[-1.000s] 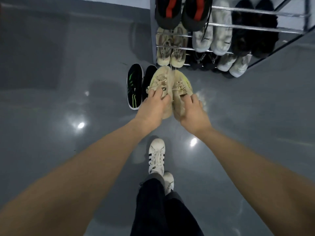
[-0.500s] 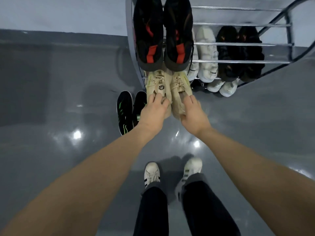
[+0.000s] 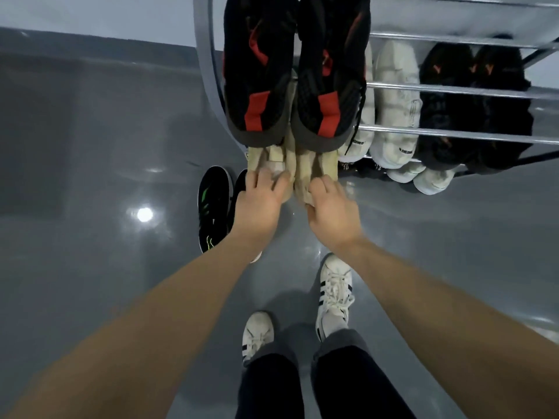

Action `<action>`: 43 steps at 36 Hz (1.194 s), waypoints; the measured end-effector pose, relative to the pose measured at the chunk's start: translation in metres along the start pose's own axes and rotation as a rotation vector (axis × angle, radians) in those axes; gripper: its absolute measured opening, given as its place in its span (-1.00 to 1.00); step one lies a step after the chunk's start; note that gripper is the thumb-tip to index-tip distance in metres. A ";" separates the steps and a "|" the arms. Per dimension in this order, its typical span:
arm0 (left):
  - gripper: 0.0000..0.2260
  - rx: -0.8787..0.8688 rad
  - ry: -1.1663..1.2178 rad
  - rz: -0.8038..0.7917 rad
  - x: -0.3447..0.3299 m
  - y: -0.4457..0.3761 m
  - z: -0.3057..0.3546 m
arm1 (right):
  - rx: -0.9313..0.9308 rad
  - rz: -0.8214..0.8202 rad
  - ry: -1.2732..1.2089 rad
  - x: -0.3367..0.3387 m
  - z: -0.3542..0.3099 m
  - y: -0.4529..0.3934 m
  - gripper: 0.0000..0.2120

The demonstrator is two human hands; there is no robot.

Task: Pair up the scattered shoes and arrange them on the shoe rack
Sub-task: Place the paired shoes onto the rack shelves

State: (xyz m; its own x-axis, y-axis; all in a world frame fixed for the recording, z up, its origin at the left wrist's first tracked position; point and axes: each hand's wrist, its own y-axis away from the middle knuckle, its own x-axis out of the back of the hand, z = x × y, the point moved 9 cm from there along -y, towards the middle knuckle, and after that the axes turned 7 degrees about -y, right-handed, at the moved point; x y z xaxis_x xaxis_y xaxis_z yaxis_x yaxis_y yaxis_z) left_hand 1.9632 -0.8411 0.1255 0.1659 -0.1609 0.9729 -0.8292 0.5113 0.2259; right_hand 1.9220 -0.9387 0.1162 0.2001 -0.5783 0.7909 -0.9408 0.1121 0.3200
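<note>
Just beyond both hands, the beige pair [image 3: 292, 164] points lengthwise into the rack [image 3: 453, 89], left hand [image 3: 260, 201] gripping one heel, right hand [image 3: 329, 213] the other, toes hidden under the black-red pair [image 3: 296, 80].

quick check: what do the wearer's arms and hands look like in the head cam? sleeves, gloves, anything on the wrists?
Both forearms are bare up to the frame edge, with no sleeves in view. The left hand and right hand wear no gloves, and no watch, band or ring shows. No markings are visible.
</note>
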 end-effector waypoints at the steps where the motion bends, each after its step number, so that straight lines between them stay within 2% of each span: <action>1: -0.34 0.013 0.011 -0.001 -0.005 -0.002 -0.003 | 0.009 0.012 0.001 -0.001 0.000 -0.002 -0.75; 6: -0.37 0.055 0.006 0.019 -0.013 -0.001 -0.004 | 0.020 0.043 -0.032 -0.001 0.004 -0.008 -0.69; 11: -0.54 0.048 -0.076 0.072 -0.008 -0.018 0.004 | 0.001 0.077 -0.063 0.002 0.010 -0.021 -0.74; 14: -0.62 0.050 -0.122 0.098 -0.010 -0.040 -0.001 | -0.025 0.090 -0.020 0.000 0.013 -0.033 -0.71; 19: -0.63 0.004 -0.109 0.178 -0.025 -0.057 -0.011 | -0.012 0.143 0.044 -0.013 0.015 -0.047 -0.68; 23: -0.70 -0.014 -0.117 0.302 -0.037 -0.063 -0.017 | 0.064 0.224 0.029 -0.026 0.012 -0.052 -0.62; 28: -0.69 -0.032 -0.135 0.503 -0.047 -0.058 -0.023 | 0.125 0.330 0.025 -0.035 0.009 -0.054 -0.59; 32: -0.64 -0.078 -0.187 0.468 -0.054 -0.061 -0.018 | 0.112 0.396 0.059 -0.038 0.013 -0.060 -0.59; 37: -0.72 -0.132 -0.211 0.493 -0.057 -0.077 -0.010 | 0.151 0.463 0.076 -0.031 0.018 -0.069 -0.65; 40: -0.78 -0.107 -0.215 0.521 -0.057 -0.079 -0.014 | 0.176 0.469 0.066 -0.034 0.020 -0.068 -0.59; 43: -0.72 -0.061 -0.183 0.456 -0.064 -0.072 -0.017 | 0.156 0.477 0.061 -0.036 0.020 -0.068 -0.54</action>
State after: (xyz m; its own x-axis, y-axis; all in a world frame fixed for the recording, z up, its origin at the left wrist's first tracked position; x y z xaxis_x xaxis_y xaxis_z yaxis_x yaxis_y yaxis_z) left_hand 2.0216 -0.8533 0.0479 -0.3077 -0.0520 0.9501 -0.7619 0.6115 -0.2132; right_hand 1.9736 -0.9418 0.0554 -0.2509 -0.4434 0.8605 -0.9601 0.2275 -0.1627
